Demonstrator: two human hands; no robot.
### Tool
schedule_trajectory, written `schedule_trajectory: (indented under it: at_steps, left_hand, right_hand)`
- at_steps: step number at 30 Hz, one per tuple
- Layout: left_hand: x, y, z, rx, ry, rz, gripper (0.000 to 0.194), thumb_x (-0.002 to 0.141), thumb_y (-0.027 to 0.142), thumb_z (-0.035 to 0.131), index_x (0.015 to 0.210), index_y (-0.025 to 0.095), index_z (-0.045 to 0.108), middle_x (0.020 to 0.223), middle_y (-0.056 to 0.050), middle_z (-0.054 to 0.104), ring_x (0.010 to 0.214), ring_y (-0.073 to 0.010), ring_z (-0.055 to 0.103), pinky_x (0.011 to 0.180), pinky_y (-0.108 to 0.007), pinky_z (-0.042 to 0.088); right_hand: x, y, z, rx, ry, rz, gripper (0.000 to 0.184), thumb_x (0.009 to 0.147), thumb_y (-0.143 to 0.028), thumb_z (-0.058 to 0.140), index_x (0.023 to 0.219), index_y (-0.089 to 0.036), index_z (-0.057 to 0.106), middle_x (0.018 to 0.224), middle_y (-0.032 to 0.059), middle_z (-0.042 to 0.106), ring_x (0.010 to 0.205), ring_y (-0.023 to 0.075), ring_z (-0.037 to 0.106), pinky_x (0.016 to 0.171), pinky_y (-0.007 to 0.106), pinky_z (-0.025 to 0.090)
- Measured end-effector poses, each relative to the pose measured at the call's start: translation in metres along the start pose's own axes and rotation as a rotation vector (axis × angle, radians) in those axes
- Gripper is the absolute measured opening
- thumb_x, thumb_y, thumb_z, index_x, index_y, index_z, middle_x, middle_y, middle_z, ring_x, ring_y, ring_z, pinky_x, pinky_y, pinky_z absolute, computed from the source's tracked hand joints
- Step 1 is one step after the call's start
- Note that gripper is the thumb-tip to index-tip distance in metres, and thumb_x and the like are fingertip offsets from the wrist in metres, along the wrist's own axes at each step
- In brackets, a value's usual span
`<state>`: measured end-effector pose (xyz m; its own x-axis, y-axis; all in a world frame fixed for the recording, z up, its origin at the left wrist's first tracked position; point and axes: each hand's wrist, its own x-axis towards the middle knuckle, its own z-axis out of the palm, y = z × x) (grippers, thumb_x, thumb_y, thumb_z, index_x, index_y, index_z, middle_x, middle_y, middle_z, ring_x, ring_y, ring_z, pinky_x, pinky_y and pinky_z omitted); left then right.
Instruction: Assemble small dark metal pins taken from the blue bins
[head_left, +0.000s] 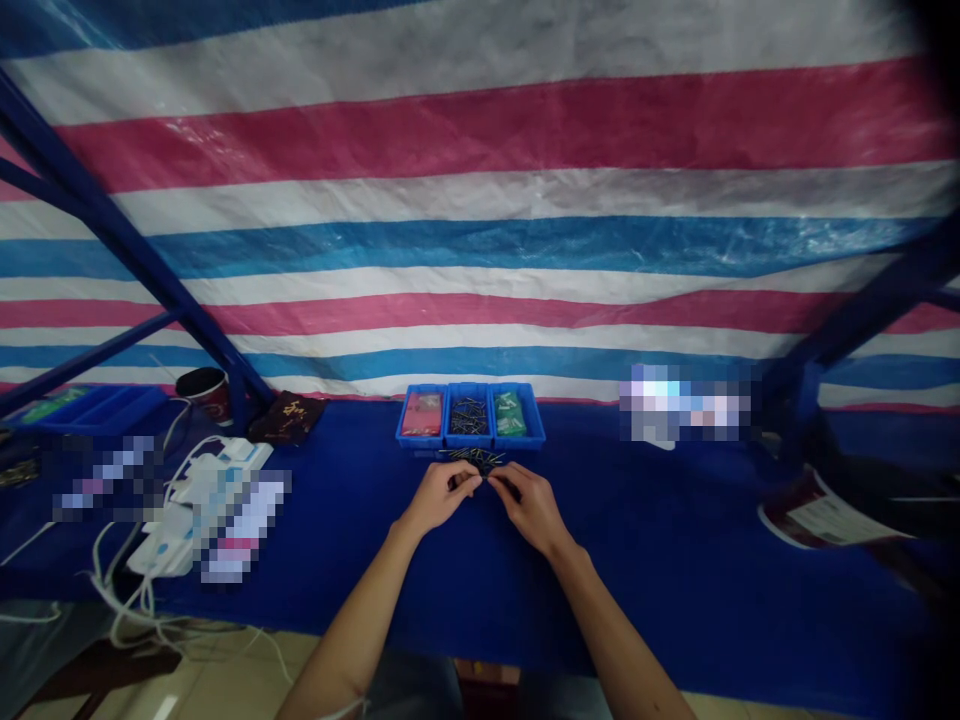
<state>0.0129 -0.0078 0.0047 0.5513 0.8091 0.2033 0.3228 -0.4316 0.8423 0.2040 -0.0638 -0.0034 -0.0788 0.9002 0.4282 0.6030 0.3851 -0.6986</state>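
My left hand (442,493) and my right hand (529,500) meet over the blue table cover (675,560), fingertips pinched together close to each other. What they pinch is too small to make out. Just beyond the fingers lies a small heap of thin dark and brass-coloured pins (472,458). Behind it stand three small blue bins side by side: the left bin (422,414) holds red packets, the middle bin (469,414) holds more pins, the right bin (511,413) holds green packets.
White power strips and cables (195,500) lie at the left, with a dark cup (204,388), a dark pouch (289,415) and a blue tray (97,408) behind. A paper-covered item (817,515) sits at the right. Blue frame posts and a striped tarp back the table.
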Motion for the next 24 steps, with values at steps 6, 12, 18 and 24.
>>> schedule_trajectory:
  at_steps: [6,12,18,24]
  left_hand:
    - [0.0000,0.0010,-0.0016,0.029,-0.009,0.002,0.034,0.097,0.039,0.055,0.082,0.014,0.072,0.066,-0.001,0.067,0.060,-0.0121,0.056,0.059,-0.021,0.037]
    - [0.0009,-0.0011,-0.0004,0.030,-0.007,-0.003,0.038,0.097,0.042,0.054,0.080,0.014,0.073,0.065,-0.001,0.067,0.059,-0.0123,0.057,0.059,-0.021,0.038]
    - [0.0006,-0.0009,0.0000,-0.003,0.010,-0.008,0.029,0.095,0.040,0.059,0.089,0.014,0.071,0.066,-0.001,0.068,0.059,-0.0122,0.057,0.059,-0.021,0.038]
    - [0.0010,0.0007,-0.0005,0.022,0.004,0.003,0.033,0.095,0.040,0.057,0.083,0.014,0.072,0.067,-0.002,0.068,0.061,-0.0129,0.057,0.059,-0.022,0.038]
  right_hand:
    - [0.0000,-0.0009,-0.0002,0.008,-0.002,0.004,0.020,0.100,-0.031,0.051,0.099,-0.024,0.069,0.086,0.0037,0.069,0.073,0.0179,0.064,0.066,0.028,0.048]
    - [0.0003,0.0003,0.0007,0.014,-0.005,0.002,0.019,0.099,-0.031,0.052,0.099,-0.024,0.069,0.089,0.0038,0.070,0.076,0.0186,0.066,0.068,0.029,0.050]
    - [0.0003,0.0007,0.0008,0.005,-0.008,0.004,0.018,0.100,-0.030,0.052,0.098,-0.024,0.069,0.088,0.0034,0.069,0.078,0.0187,0.066,0.068,0.028,0.049]
    - [-0.0008,0.0033,0.0028,-0.013,-0.004,0.006,0.017,0.099,-0.030,0.053,0.101,-0.025,0.069,0.084,0.0022,0.069,0.070,0.0171,0.065,0.065,0.027,0.050]
